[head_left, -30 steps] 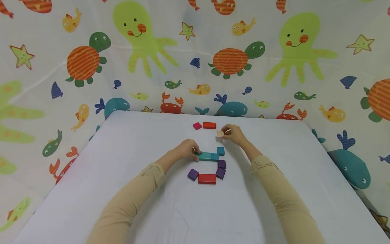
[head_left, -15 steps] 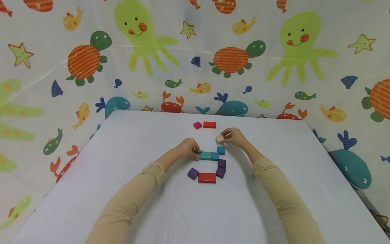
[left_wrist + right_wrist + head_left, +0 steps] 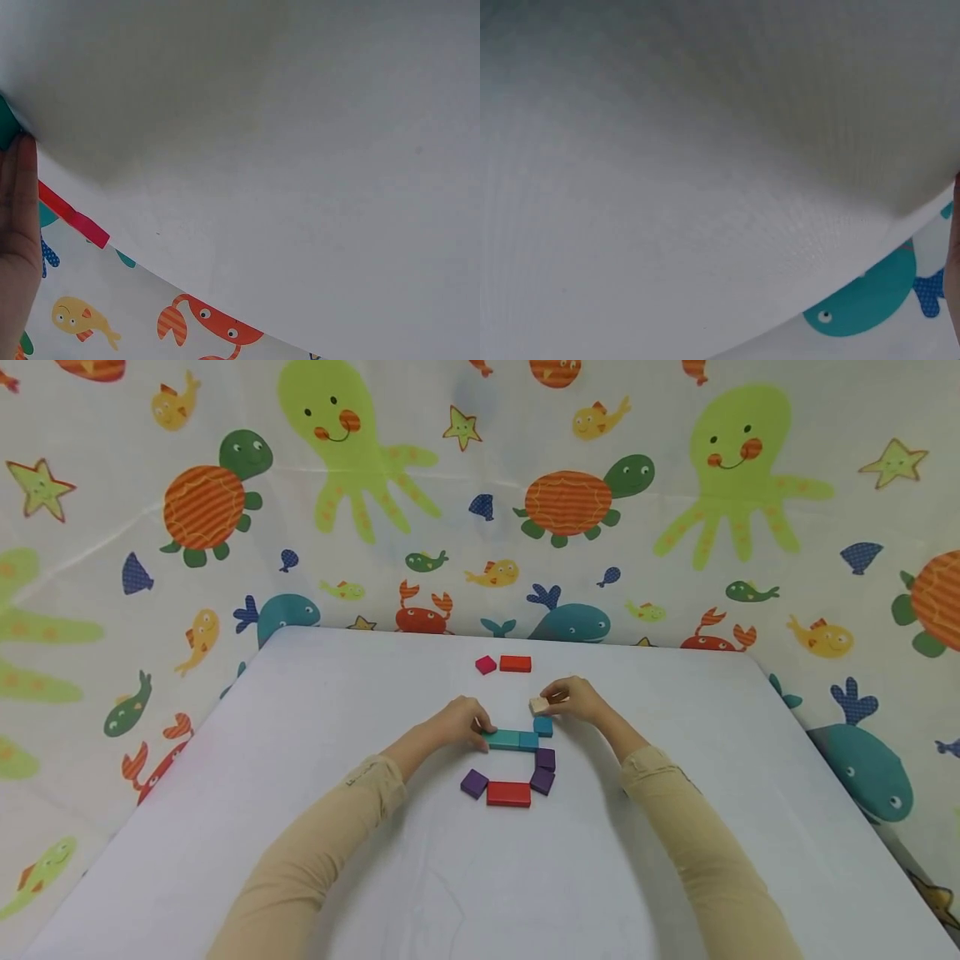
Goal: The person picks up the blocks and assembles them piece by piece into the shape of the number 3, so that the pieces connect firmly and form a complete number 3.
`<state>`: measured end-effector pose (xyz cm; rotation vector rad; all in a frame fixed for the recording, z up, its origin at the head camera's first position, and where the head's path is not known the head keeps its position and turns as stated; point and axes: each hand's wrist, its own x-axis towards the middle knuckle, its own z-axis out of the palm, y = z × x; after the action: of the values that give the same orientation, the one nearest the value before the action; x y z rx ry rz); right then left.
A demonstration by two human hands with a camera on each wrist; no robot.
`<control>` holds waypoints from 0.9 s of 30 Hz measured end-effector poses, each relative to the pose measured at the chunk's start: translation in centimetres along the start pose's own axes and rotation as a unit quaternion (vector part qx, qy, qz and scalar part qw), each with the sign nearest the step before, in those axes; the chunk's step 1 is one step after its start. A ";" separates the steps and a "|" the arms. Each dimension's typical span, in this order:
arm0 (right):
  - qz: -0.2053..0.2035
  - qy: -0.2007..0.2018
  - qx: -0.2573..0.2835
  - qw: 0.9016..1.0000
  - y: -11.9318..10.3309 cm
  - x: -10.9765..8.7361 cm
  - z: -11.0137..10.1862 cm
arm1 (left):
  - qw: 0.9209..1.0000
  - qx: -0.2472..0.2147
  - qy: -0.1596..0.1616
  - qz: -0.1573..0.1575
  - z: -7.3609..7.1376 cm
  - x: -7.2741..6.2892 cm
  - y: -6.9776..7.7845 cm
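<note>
In the head view my right hand pinches a small pale wooden block right at the far side of a blue block. The thumb and fingers of my left hand grip the left end of a long teal block. Another blue block sits against its right end, diagonal to the first. From there two purple blocks run toward a red oblong block. In the left wrist view, fingers touch a green-teal block at the left edge. Only a sliver of hand shows in the right wrist view.
At the far side of the white table lie an orange-red oblong block and a pink block turned cornerwise. A third purple block lies tilted at the red block's left. A sea-animal cloth hangs behind.
My right hand has brought the pale wooden block nearer to me, from beside the orange-red block to the blue block. My left hand stays on the teal block.
</note>
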<state>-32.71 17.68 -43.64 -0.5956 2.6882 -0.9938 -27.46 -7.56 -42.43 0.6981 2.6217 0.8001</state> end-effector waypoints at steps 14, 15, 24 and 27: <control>0.004 -0.043 0.008 0.999 0.0 0.1 -0.8 | 1.000 -0.004 -0.004 -0.006 0.0 0.1 0.2; 0.001 -0.045 0.007 0.999 0.0 0.1 -0.8 | 1.000 -0.004 -0.002 -0.006 0.0 0.1 0.2; -0.011 -0.062 0.004 0.998 -0.4 -0.2 -1.0 | 1.000 -0.005 -0.001 -0.005 0.1 0.1 0.1; -0.014 -0.063 0.002 0.998 -0.5 -0.2 -1.0 | 1.000 -0.006 -0.001 -0.008 0.1 0.0 0.0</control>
<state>-32.68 17.97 -42.56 -0.6731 2.5731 -0.9359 -27.46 -7.52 -42.55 0.6745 2.6161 0.8089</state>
